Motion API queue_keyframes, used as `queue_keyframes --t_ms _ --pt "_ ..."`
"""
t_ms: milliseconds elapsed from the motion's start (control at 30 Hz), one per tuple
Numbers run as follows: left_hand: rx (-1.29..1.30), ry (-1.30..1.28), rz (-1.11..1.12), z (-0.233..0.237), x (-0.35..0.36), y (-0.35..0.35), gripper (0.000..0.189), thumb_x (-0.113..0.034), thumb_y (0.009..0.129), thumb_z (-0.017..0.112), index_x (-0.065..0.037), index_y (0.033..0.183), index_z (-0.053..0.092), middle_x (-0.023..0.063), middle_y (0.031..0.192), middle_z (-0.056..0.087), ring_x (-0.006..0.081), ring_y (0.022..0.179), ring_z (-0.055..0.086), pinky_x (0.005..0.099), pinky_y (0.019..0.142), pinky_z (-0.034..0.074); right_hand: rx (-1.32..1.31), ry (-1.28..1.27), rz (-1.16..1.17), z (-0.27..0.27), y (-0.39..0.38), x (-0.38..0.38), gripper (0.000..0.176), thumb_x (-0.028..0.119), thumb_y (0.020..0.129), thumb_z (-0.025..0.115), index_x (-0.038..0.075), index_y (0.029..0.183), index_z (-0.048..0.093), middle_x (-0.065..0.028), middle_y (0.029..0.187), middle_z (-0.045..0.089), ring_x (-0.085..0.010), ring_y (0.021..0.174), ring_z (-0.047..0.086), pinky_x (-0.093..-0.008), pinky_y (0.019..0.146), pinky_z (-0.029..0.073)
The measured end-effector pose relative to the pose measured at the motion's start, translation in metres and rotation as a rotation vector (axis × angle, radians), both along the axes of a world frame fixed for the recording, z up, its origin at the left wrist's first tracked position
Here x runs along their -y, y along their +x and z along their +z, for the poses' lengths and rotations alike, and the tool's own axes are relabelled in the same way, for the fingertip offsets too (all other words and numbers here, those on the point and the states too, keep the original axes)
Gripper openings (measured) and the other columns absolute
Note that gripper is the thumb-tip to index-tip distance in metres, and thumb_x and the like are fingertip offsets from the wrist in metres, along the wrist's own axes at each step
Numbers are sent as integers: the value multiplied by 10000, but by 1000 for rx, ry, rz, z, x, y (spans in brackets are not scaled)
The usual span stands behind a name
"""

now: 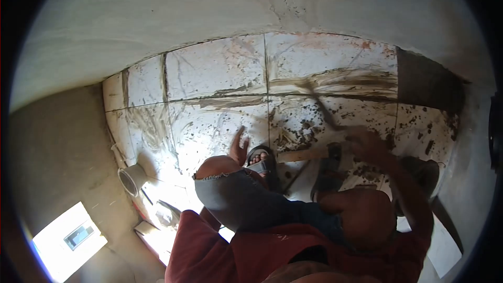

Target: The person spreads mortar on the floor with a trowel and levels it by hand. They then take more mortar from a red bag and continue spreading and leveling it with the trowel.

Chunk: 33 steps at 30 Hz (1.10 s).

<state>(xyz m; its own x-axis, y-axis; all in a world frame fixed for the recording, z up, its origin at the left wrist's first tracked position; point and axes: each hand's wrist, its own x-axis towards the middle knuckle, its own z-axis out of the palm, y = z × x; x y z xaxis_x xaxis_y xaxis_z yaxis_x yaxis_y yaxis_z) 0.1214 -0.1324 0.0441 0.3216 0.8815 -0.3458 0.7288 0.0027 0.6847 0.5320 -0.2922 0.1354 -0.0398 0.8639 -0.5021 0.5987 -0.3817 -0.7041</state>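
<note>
My right hand [367, 144] reaches over the dirty white tiles with its fingers closed. From it a thin dark tool [327, 112], blurred, runs toward the mortar-smeared joint between the tile rows; its exact kind cannot be made out. My left hand [240, 147] is beside my left knee, low over the tiles, its fingers stretched out and holding nothing. A wooden handle [301, 154] with a dark end lies between my sandalled feet. Dark crumbs of mortar [304, 133] are scattered over the tiles [215, 65] near my right hand.
A plastered wall [157, 10] borders the tiles ahead. A dark untiled patch [427, 81] lies at the far right corner. To the left stand a pale bucket [132, 179] and a bright opening [70, 241]. A dark bucket-like container [422, 175] is by my right arm.
</note>
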Motion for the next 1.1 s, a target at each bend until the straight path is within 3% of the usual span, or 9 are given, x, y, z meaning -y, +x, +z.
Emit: queue_keyframes --t_ms 133,233,367,600,900,967,1000,1067,1100 --pt "7 -42 -128 18 42 -21 366 -188 906 537 -30 1234 502 171 1203 551 276 1158 496 360 971 371 -113 442 447 -95 -139 -79 335 213 821 523 5 1074 453 -286 1008 528 -364 888 573 -467 668 453" --pt "40 -24 96 13 52 -59 361 -251 921 512 -27 1204 523 170 1140 589 256 1084 551 353 923 411 -520 13 88 -77 -206 -137 403 251 858 495 -37 1124 402 -270 804 561 -381 753 596 -441 602 459" --pt "37 109 234 8 52 -86 359 -269 937 474 -24 1192 535 162 1086 615 228 1032 573 348 893 428 -482 160 -52 -116 -235 -146 371 274 856 525 -37 1011 395 -281 760 577 -440 724 587 -468 640 455" --pt "103 123 101 15 -33 -81 363 -279 940 461 -24 1186 540 166 1080 617 220 1026 574 342 886 431 -146 146 -5 -89 -112 -48 436 221 867 480 55 1267 428 -224 1215 451 -384 1021 527 -447 862 428" --pt "71 224 -561 71 -150 74 379 -272 926 463 0 1184 513 208 1156 561 340 1067 549 372 906 427 525 325 -189 -80 56 117 398 202 856 535 31 1213 492 -201 1205 480 -380 1000 544 -423 855 454" --pt "85 240 -765 81 -159 110 367 -238 904 507 -13 1193 493 183 1202 537 336 1104 522 370 926 417 886 -240 -98 -57 90 131 347 185 849 537 9 1147 521 -198 1164 514 -363 980 557 -408 825 473" --pt "114 251 -768 85 -158 129 367 -238 904 507 -13 1193 493 183 1202 537 336 1104 522 370 926 417 914 -242 -109 -36 94 125 347 185 849 537 9 1147 521 -198 1164 514 -363 980 557 -408 825 473" --pt "-66 216 -1017 92 -150 158 379 -234 879 541 -32 1194 487 166 1203 540 325 1106 519 377 932 413 231 -143 -896 3 71 103 331 168 848 524 5 1136 515 -198 1111 543 -345 958 572 -410 797 479" --pt "-142 162 -1070 92 -142 173 401 -231 855 567 -49 1202 480 156 1211 534 320 1108 513 385 933 411 394 122 -677 -23 61 109 336 170 849 517 25 1153 504 -195 1093 555 -348 946 577 -418 791 477"
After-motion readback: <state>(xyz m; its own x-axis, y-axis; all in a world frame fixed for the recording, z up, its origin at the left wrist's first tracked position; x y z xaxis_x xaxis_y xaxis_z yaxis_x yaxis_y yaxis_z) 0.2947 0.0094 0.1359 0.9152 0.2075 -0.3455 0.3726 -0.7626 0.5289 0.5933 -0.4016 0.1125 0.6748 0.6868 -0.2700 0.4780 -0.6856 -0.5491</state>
